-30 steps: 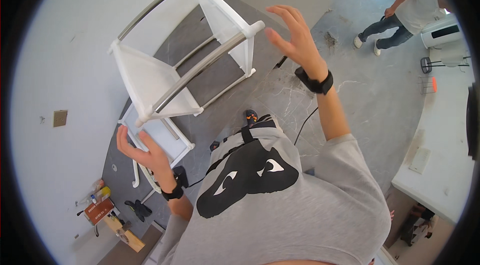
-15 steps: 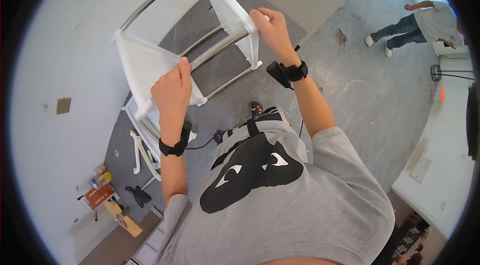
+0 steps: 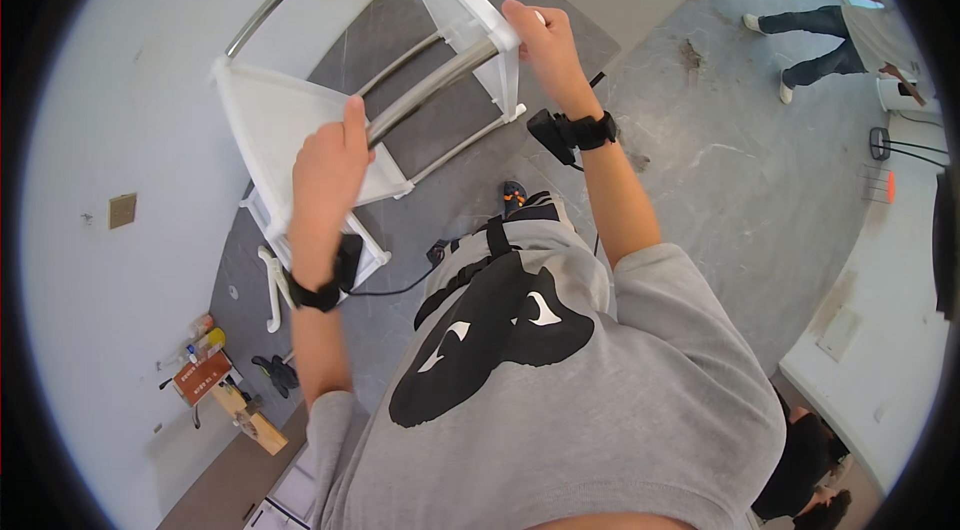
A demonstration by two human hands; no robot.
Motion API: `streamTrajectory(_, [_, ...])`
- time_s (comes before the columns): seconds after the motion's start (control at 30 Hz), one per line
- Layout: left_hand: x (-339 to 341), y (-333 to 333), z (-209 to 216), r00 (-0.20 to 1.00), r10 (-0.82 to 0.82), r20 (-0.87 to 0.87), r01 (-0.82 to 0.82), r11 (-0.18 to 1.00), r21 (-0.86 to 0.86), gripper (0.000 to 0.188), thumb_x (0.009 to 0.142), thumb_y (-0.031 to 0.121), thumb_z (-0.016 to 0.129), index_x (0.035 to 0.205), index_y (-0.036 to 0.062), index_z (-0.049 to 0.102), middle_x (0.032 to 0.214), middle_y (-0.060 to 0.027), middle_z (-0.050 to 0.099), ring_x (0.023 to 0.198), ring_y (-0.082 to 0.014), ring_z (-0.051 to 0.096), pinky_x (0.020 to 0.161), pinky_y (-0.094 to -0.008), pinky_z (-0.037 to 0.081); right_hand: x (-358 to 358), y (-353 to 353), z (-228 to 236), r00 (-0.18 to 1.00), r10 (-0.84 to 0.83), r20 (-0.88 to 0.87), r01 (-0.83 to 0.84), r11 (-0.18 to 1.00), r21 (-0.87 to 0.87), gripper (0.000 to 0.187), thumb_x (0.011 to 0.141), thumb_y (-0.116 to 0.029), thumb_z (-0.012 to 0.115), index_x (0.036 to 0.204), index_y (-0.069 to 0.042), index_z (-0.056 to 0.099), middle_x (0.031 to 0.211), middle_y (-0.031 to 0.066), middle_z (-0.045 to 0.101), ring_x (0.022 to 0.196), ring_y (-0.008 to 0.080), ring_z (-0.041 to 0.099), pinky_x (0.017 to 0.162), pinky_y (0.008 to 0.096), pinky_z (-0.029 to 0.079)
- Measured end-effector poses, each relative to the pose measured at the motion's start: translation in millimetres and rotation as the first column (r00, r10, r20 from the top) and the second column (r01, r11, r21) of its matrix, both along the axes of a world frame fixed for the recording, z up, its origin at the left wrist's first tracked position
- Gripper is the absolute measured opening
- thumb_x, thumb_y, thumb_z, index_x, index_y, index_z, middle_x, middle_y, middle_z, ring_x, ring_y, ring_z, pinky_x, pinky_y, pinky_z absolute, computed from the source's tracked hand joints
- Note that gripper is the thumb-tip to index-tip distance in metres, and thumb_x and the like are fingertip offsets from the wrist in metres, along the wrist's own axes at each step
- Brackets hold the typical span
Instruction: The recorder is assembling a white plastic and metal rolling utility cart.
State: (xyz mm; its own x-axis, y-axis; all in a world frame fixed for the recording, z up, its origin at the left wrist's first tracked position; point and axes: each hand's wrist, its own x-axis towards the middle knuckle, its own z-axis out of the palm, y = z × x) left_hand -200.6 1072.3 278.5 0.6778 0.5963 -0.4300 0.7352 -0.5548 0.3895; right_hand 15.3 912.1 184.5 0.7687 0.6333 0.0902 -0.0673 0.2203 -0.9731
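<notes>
In front of me is a rack made of white plastic panels (image 3: 262,110) joined by silvery metal tubes (image 3: 430,90); it is tilted, one panel to the left and one to the far right. My left hand (image 3: 330,165) is closed around the left panel's near corner, by the end of the thick front tube, with the thumb pointing forward. My right hand (image 3: 545,50) is closed on the right panel's near corner, at the tube's other end. The fingertips of both hands are hidden. Each wrist wears a black strap with a small device.
Below the rack's left end stands another white frame (image 3: 372,248), with a curved white piece (image 3: 272,295) beside it. Dark shoes (image 3: 275,375) and a wooden item (image 3: 258,428) lie at lower left along the wall. A person (image 3: 835,40) walks at far right. Another person (image 3: 795,465) shows at lower right.
The rack and my left hand have shifted a little to the left, and more of the white frame below shows. My right hand stays on its corner. The person at far right has moved farther right.
</notes>
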Motion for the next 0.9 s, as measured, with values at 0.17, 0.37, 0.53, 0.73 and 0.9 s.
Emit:
streamTrajectory(0.17, [-23,-30,-12,0.799,-0.205,0.565,-0.048,0.915,0.401,0.018,0.094,0.021,0.060,0.088,0.0036,0.063,0.081,-0.0089,0.059,0.063,-0.0239,0.058,0.060,-0.0342,0.045,-5,0,10,0.999,0.043,-0.024,-0.043,0.999,-0.014,0.043,0.095,-0.033,0.059,0.061,-0.008,0.051,0.059,-0.0083,0.038,0.055,0.0028,0.031,0.051,0.0237,0.024])
streamTrajectory(0.37, [-15,-20,-13,0.820,-0.156,0.550,-0.046,0.941,0.336,0.032,0.098,0.019,0.053,0.076,-0.0032,0.059,0.068,-0.0132,0.057,0.058,-0.0279,0.053,0.055,-0.0385,0.040,-3,-1,4,0.999,0.012,0.052,-0.011,1.000,-0.007,0.045,0.095,-0.035,0.059,0.060,-0.009,0.048,0.058,-0.0083,0.036,0.055,0.0035,0.029,0.051,0.0248,0.023])
streamTrajectory(0.53, [-12,-5,-8,0.952,0.103,0.290,-0.109,0.994,0.004,0.043,0.100,0.024,0.048,0.071,-0.0067,0.057,0.056,-0.0169,0.054,0.050,-0.0316,0.049,0.054,-0.0400,0.039,0,-1,2,0.998,0.027,0.064,-0.025,0.999,-0.030,0.042,0.091,-0.037,0.059,0.070,-0.001,0.065,0.056,-0.0070,0.044,0.054,0.0031,0.036,0.048,0.0256,0.027])
streamTrajectory(0.73, [-18,-20,-3,0.963,-0.028,0.267,-0.060,0.947,0.315,0.032,0.098,0.023,0.051,0.086,-0.0029,0.066,0.077,-0.0136,0.064,0.070,-0.0250,0.061,0.067,-0.0363,0.045,-9,0,14,0.997,-0.060,0.049,0.063,0.997,-0.044,0.047,0.095,-0.038,0.058,0.061,-0.008,0.046,0.059,-0.0080,0.036,0.057,0.0040,0.031,0.051,0.0254,0.024])
streamTrajectory(0.9, [-78,-23,25,0.826,-0.275,0.493,-0.029,0.851,0.524,0.026,0.097,0.022,0.052,0.110,0.0025,0.063,0.118,-0.0129,0.061,0.113,-0.0288,0.054,0.098,-0.0390,0.038,-33,-26,10,0.925,-0.287,0.250,0.334,0.926,-0.174,0.047,0.092,-0.042,0.062,0.066,-0.002,0.056,0.056,-0.0055,0.044,0.053,0.0052,0.037,0.048,0.0262,0.031])
